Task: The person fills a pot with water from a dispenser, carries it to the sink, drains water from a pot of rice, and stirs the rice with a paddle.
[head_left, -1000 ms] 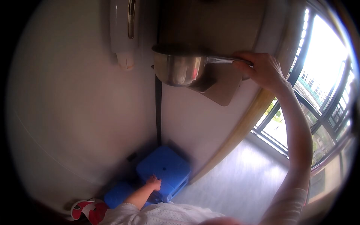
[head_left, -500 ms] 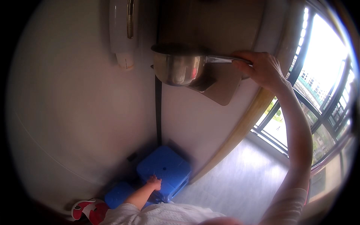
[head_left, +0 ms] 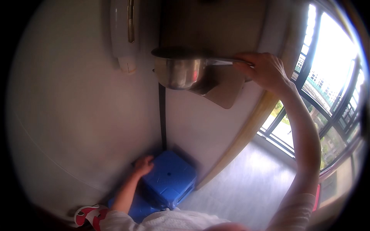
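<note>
Holding saucepan [head_left: 179, 73] (inside unclear)

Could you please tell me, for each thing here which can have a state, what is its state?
Pan: held up, roughly level; inside not visible.
Right hand: closed on the pan's handle.
Stool: upright.
Left hand: beside the stool; grip unclear.
Window: bright; open or shut unclear.
</note>
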Demonstrator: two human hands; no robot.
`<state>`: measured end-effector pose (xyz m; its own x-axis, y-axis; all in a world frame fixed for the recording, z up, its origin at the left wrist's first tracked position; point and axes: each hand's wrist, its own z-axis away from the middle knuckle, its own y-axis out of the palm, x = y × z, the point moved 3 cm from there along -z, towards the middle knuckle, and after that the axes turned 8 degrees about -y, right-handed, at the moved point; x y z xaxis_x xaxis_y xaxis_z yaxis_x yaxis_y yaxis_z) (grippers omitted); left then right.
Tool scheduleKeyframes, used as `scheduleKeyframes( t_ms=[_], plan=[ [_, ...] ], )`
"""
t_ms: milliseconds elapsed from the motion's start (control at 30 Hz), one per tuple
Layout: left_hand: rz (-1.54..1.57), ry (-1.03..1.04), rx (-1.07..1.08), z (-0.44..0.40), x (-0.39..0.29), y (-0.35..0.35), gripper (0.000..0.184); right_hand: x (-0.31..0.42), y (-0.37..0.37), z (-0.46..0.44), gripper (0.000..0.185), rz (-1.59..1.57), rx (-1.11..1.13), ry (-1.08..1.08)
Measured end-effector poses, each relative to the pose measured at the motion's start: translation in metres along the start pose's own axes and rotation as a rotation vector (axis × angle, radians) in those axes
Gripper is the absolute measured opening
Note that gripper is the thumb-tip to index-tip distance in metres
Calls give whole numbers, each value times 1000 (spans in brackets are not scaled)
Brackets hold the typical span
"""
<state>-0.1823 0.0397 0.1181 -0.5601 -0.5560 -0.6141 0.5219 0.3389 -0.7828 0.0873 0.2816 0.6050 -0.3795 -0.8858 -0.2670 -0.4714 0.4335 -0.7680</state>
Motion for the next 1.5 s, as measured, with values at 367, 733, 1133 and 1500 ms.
scheduleKeyframes(
  t_ms=[367, 733, 1133, 1500],
  plan=[
    [123, 770, -1055, 99, -261, -293, 46, -5, -10, 4, 35, -11, 17, 16],
    [-261, 1007, -1038, 80, -423, -323, 48, 3, -7, 9, 39, 25, 78, 21],
    [-387, 1084, -1025, 69, -482, -345, 50, 6, -10, 12, 40, 16, 84, 30],
    [-391, 1081, -1051, 61, -479, -340, 53, 11, -11, 10, 41, 13, 111, 51]
  ],
)
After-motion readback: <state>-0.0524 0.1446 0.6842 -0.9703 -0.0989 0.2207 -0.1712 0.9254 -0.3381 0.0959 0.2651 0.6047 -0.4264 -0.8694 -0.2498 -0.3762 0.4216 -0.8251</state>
